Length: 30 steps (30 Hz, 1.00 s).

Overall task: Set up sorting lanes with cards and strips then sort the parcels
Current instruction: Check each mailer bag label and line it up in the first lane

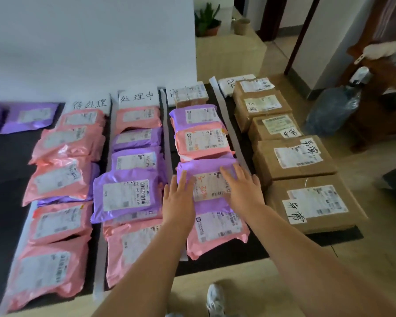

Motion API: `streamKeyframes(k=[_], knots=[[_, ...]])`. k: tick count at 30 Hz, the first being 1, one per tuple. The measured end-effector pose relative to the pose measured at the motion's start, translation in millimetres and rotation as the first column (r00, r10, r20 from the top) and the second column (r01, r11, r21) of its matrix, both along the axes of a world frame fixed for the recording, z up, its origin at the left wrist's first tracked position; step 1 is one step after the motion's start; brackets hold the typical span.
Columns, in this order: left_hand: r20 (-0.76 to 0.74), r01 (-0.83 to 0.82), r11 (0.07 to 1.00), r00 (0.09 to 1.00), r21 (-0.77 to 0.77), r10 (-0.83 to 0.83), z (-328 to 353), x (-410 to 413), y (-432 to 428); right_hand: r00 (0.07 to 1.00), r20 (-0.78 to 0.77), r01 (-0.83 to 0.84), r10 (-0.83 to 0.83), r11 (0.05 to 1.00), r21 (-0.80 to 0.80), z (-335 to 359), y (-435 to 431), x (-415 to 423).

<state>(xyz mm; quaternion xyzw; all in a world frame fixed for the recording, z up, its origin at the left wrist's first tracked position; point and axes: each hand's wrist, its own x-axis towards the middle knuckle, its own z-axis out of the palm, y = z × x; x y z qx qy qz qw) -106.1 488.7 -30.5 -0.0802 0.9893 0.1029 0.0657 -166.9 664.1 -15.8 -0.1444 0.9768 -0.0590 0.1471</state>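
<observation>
Parcels lie in four lanes on a black mat [2,170] on the floor, and the person bends over the third lane. Both hands rest flat on one purple parcel [206,170] in the middle of that lane. The left hand [177,197] lies spread on its nine o'clock edge. The right hand [240,186] lies with its fingers straight and slightly apart on the three o'clock side, partly over the white label. Neither hand curls round anything.

This purple parcel overlaps a pink parcel [215,234] at its six o'clock, and more pink and purple bags run on toward twelve. White strips [167,143] mark the lane borders. Handwritten cards [136,96] stand at the twelve o'clock end against the wall.

At nine o'clock the second lane holds pink and purple bags, with a large purple bag [126,195] just beside the left hand. The first lane beyond it is nearly all pink bags [60,177]. At three o'clock the fourth lane holds cardboard boxes [293,160] with handwritten slips. A water bottle [332,110] stands at two o'clock, a potted plant [207,21] at twelve and a shoe [215,298] at six
</observation>
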Motion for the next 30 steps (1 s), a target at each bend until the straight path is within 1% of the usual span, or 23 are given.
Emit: streamKeyframes(k=[2, 5, 10, 14, 17, 22, 26, 30], knots=[[0.084, 0.043, 0.997, 0.996, -0.068, -0.037, -5, -3, 0, 0.998, 0.03, -0.05, 0.05, 0.999, 0.006, -7, 1, -3], [0.165, 0.057, 0.994, 0.986, -0.096, -0.041, -10, -8, -1, 0.994, 0.051, -0.093, 0.091, 0.995, 0.022, -13, 0, -9], [0.224, 0.059, 0.992, 0.974, -0.116, -0.032, -11, -13, 2, 0.987, 0.113, -0.12, 0.114, 0.992, 0.045, -16, 1, -17], [0.23, 0.053, 0.992, 0.973, -0.113, -0.026, -11, -14, 1, 0.985, 0.127, -0.128, 0.12, 0.99, 0.055, -14, 1, -18], [0.187, 0.036, 0.993, 0.982, -0.111, -0.014, -10, -13, 0, 0.989, 0.101, -0.118, 0.112, 0.992, 0.05, -10, 0, -15], [0.05, -0.015, 0.997, 0.999, -0.072, 0.018, -4, -2, -5, 0.998, 0.02, -0.058, 0.057, 0.997, 0.055, -2, -3, -4], [-0.034, -0.06, 0.998, 0.998, 0.005, 0.061, 10, 12, -10, 0.997, -0.081, 0.015, -0.015, 1.0, 0.007, 9, -12, 6], [-0.098, -0.099, 0.995, 0.99, 0.027, 0.101, 29, 30, -25, 0.99, -0.136, 0.028, -0.033, 0.999, -0.042, 27, -31, 17]])
